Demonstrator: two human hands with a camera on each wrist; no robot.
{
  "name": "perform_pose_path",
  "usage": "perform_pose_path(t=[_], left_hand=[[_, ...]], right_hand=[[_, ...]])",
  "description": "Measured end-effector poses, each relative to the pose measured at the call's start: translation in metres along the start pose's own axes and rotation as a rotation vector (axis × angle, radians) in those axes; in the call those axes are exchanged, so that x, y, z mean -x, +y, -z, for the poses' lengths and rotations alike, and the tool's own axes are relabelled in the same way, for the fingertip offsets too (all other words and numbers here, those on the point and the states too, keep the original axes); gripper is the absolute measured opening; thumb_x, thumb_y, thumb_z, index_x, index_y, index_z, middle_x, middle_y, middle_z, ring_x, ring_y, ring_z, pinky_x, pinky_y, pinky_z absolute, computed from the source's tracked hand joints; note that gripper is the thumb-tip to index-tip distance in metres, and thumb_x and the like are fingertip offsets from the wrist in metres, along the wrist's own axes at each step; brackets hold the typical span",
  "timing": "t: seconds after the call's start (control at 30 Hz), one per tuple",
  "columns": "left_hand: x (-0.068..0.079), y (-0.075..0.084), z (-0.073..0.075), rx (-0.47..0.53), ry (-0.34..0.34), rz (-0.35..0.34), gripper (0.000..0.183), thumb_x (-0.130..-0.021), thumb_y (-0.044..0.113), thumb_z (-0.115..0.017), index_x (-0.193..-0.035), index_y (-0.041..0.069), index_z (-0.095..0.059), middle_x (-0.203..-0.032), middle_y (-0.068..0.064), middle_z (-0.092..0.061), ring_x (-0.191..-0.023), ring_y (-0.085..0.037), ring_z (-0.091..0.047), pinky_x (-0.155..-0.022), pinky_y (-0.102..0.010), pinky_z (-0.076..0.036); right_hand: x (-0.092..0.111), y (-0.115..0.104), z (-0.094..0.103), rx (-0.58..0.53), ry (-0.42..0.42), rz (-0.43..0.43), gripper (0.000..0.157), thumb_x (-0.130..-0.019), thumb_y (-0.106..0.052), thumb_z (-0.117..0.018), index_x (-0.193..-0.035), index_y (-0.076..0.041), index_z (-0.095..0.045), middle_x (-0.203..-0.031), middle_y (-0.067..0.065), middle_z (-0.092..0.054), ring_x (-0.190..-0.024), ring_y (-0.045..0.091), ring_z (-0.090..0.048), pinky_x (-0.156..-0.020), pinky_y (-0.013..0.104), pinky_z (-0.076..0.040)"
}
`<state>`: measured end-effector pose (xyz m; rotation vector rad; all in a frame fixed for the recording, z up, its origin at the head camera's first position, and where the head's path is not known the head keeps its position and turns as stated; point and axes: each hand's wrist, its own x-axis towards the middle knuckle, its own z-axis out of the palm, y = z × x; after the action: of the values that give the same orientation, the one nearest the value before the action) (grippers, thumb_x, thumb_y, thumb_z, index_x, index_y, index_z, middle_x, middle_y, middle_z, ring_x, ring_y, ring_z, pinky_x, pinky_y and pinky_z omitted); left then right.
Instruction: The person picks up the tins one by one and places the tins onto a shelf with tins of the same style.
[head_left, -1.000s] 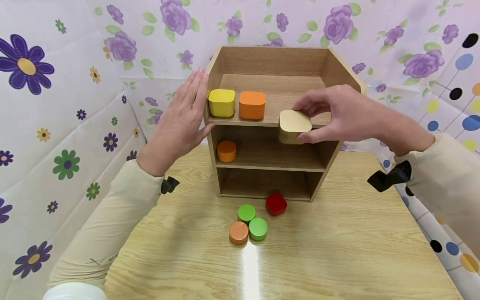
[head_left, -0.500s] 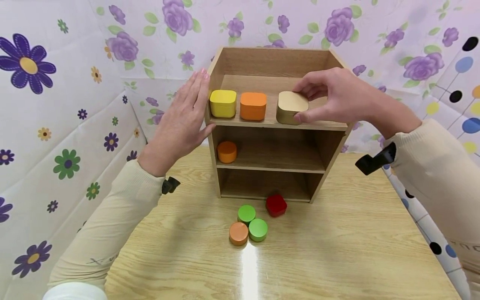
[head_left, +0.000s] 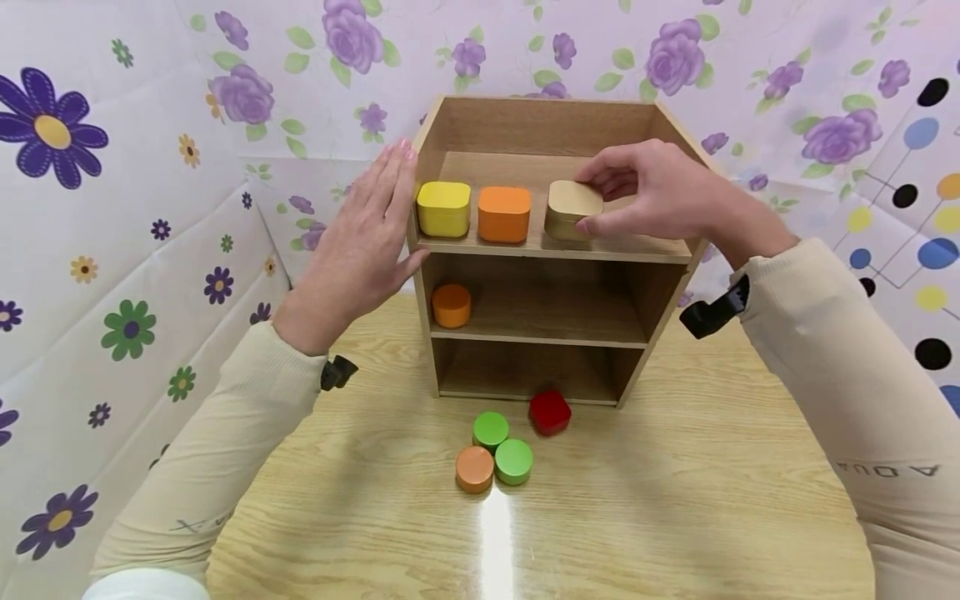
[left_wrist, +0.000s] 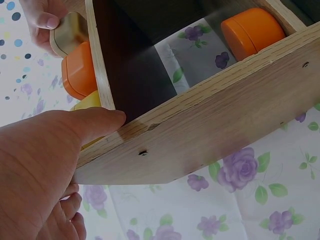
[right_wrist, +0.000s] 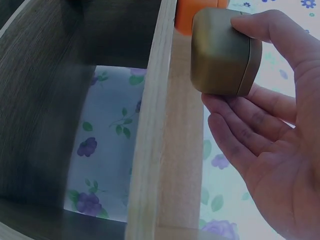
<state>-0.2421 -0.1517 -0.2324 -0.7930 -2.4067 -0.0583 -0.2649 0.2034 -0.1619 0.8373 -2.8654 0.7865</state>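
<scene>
My right hand [head_left: 660,192] pinches a gold rounded-square tin [head_left: 572,210] between thumb and fingers, at the right end of a row on the top shelf. Left of it in that row stand an orange rounded-square tin [head_left: 504,214] and a yellow one [head_left: 444,209]. In the right wrist view the gold tin [right_wrist: 222,52] fills the grip, its lid seam facing the palm. With straight fingers, my left hand [head_left: 356,233] rests along the left side of the wooden shelf unit [head_left: 540,340]; its thumb [left_wrist: 97,122] lies at the front edge.
A round orange tin [head_left: 451,306] stands at the left of the middle shelf. On the table [head_left: 675,500] before the unit sit two green round tins [head_left: 513,462], a brownish-orange round tin [head_left: 475,468] and a red square tin [head_left: 550,412]. Flowered cloth [head_left: 300,100] hangs behind.
The right hand has lifted the gold tin from in front of the unit up onto the top shelf and shifted it left, nearer the orange tin. The left hand has stayed put.
</scene>
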Motion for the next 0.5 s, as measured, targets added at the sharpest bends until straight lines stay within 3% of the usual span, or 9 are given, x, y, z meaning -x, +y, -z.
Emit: perform_pose_path(t=[0.37,0.5], left_hand=[[0.0006,-0.0005,0.0000,0.008,0.002,-0.003,0.109,-0.092,0.023,-0.082,-0.166,-0.009,-0.007,-0.176,-0.027,-0.012,-0.165,-0.040,-0.014,-0.138,-0.043,-0.009],[0.0008,-0.0003,0.0002,0.004,-0.001,-0.005,0.109,-0.092,0.023,-0.082,-0.166,-0.009,-0.007,-0.176,-0.027,-0.011,-0.165,-0.040,-0.014,-0.138,-0.044,-0.009]], right_hand=[[-0.0065,0.0060,-0.0071,-0.011,-0.027,-0.016,0.052,-0.088,-0.027,-0.085,-0.134,-0.010,-0.069,-0.125,0.009,-0.075,-0.112,0.017,-0.067,-0.098,0.015,-0.054],[-0.0073,0.0075,-0.0083,-0.016,-0.041,-0.019,0.052,-0.089,-0.027,-0.084,-0.135,-0.009,-0.069,-0.126,0.010,-0.075,-0.111,0.016,-0.067,-0.095,0.012,-0.053]])
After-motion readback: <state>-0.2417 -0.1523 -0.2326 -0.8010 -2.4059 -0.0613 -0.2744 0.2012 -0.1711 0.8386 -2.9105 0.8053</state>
